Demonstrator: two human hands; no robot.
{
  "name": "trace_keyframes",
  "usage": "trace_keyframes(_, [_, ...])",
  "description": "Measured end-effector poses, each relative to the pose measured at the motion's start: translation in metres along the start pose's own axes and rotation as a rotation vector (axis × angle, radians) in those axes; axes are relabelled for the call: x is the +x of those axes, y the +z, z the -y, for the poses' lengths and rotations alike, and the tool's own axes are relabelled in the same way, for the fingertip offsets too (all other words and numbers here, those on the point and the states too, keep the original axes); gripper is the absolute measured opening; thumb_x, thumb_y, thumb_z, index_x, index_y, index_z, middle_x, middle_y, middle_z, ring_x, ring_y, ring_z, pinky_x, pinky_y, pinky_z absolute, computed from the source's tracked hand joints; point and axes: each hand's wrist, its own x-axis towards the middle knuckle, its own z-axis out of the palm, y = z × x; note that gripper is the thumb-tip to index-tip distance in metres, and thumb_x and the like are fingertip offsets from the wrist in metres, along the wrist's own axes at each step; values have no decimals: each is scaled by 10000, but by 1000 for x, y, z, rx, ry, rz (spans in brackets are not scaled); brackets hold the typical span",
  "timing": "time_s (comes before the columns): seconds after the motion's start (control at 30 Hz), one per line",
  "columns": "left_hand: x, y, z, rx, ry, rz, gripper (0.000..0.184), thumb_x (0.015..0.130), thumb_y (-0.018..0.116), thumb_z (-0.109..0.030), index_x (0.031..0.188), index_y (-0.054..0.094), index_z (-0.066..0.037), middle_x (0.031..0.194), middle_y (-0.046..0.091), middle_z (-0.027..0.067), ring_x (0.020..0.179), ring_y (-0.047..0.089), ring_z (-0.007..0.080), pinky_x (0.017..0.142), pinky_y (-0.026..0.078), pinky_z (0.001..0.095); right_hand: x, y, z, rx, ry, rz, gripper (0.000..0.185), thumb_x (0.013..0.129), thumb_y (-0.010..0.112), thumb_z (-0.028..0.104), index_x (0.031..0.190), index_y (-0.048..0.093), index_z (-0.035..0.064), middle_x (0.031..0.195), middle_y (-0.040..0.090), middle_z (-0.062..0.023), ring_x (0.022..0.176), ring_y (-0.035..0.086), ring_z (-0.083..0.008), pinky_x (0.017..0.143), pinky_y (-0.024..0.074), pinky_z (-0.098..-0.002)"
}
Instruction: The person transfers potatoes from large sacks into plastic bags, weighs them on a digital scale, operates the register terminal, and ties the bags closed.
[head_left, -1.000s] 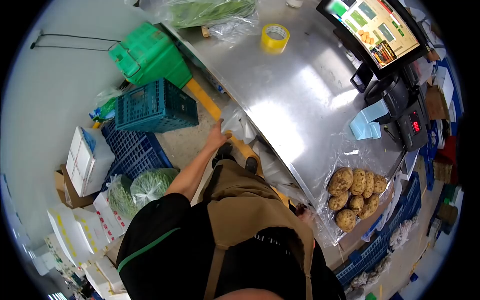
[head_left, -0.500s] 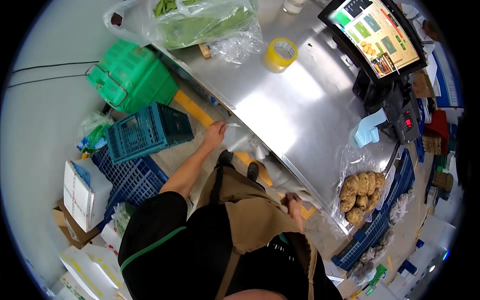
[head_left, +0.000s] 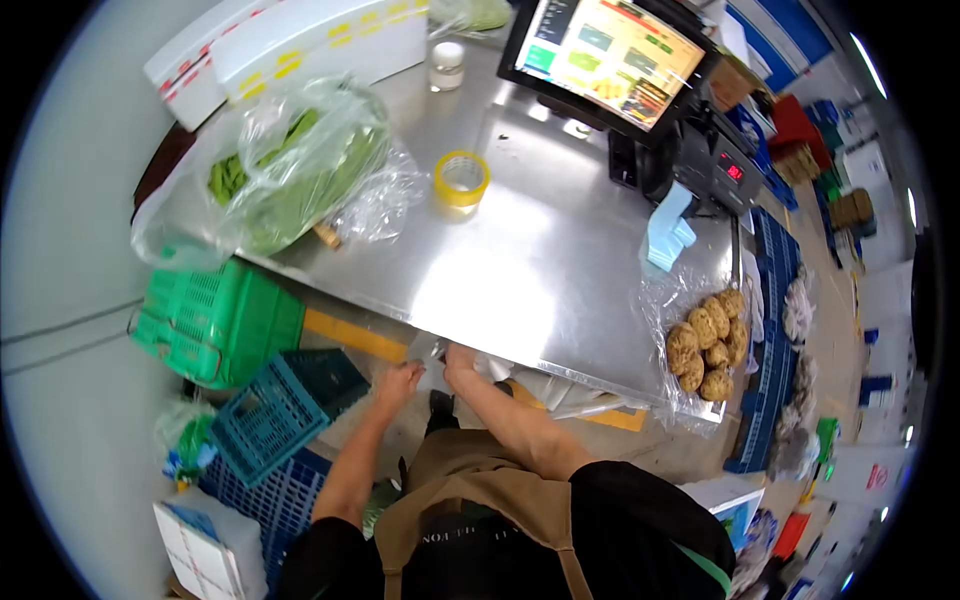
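A clear plastic bag (head_left: 430, 352) hangs at the front edge of the steel table (head_left: 375, 290). My left hand (head_left: 400, 379) is closed on its left side, with the fingers pinched together. Close by on the right, my right hand (head_left: 459, 362) is closed at the bag's other side, its fingertips partly hidden under the table edge. More thin whitish plastic (head_left: 565, 393) hangs below the edge, to the right of my right hand.
On the table are bagged green vegetables (head_left: 320, 185), a tape roll (head_left: 461, 180), a jar (head_left: 446, 67), a touchscreen (head_left: 610, 60), a blue cloth-like item (head_left: 668, 235) and potatoes (head_left: 705, 340) on plastic. A green crate (head_left: 215, 320) and teal crate (head_left: 270, 420) stand left.
My right hand has come across to the bag beside my left hand. My view has turned, so the table and its contents appear shifted. The plastic bag stays in my left hand.
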Motion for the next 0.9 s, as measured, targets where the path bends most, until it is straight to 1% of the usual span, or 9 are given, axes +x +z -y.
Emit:
trace_keyframes(0.13, [-11, 6, 6, 24, 11, 68, 169, 828, 590, -240, 904, 659, -105, 756, 632, 173, 678, 617, 360, 593, 489, 431, -2, -13, -4, -1551, -465, 324, 333, 803, 558, 170, 1111, 597, 52, 1134, 593, -101, 1101, 536, -244, 978, 366, -359])
trace_keyframes(0.2, [-14, 7, 9, -27, 24, 25, 170, 831, 582, -249, 891, 663, -112, 755, 632, 171, 679, 617, 361, 600, 489, 432, 1, -9, -7, -1673, -377, 439, 305, 784, 574, 163, 1071, 624, 72, 1091, 613, -98, 1071, 554, -237, 929, 395, -351])
trace_keyframes(0.27, [-19, 11, 13, 5, -9, 44, 186, 836, 562, -267, 875, 665, -118, 755, 633, 166, 688, 617, 362, 614, 489, 436, 11, 0, -19, -1104, -25, 518, 265, 792, 575, 181, 1036, 627, 90, 1009, 635, -98, 973, 596, -232, 825, 459, -353])
trace_keyframes(0.33, [-33, 14, 37, 124, -90, 146, 226, 845, 514, -298, 843, 670, -134, 758, 636, 154, 718, 613, 363, 642, 488, 446, 20, -16, -65, -1525, -960, 699, 173, 815, 557, 188, 943, 631, 98, 915, 644, -95, 827, 627, -222, 661, 508, -348])
trace_keyframes(0.4, [-57, 6, 64, 239, -206, 267, 262, 831, 517, -354, 835, 687, -155, 765, 644, 145, 724, 614, 362, 652, 492, 457, 8, -6, -103, -1143, -745, 1075, 315, 789, 607, 212, 1064, 619, 58, 970, 628, -76, 815, 595, -184, 677, 494, -312])
trace_keyframes(0.43, [-75, 1, 73, 142, -250, 192, 278, 823, 526, -379, 840, 698, -162, 776, 647, 146, 732, 618, 360, 658, 492, 460, -33, -6, -74, -830, -61, 1088, 363, 811, 581, 174, 1155, 585, 59, 1012, 619, -70, 852, 592, -183, 705, 498, -324])
trace_keyframes(0.57, [-121, -37, 74, 106, -256, 359, 265, 822, 590, -312, 959, 684, -105, 842, 652, 187, 816, 633, 341, 746, 504, 430, -21, 6, -152, -642, 2, 1130, 375, 831, 591, 218, 1168, 573, 54, 1040, 611, -84, 880, 584, -214, 720, 497, -366])
trace_keyframes(0.63, [-122, -35, 61, -7, -222, 317, 271, 815, 618, -340, 874, 684, -85, 774, 644, 170, 734, 634, 305, 681, 498, 386, -37, -2, -102, -465, 482, 975, 390, 846, 588, 246, 1179, 561, 46, 1038, 614, -87, 853, 584, -213, 716, 491, -355])
trace_keyframes(0.9, [-41, 9, -47, -783, -705, 583, 385, 876, 590, -373, 1005, 623, -12, 843, 643, 80, 765, 625, 173, 712, 515, 323, -56, -139, 39, -681, -139, 707, 280, 790, 647, 243, 939, 676, 7, 798, 660, -109, 715, 596, -192, 671, 476, -314])
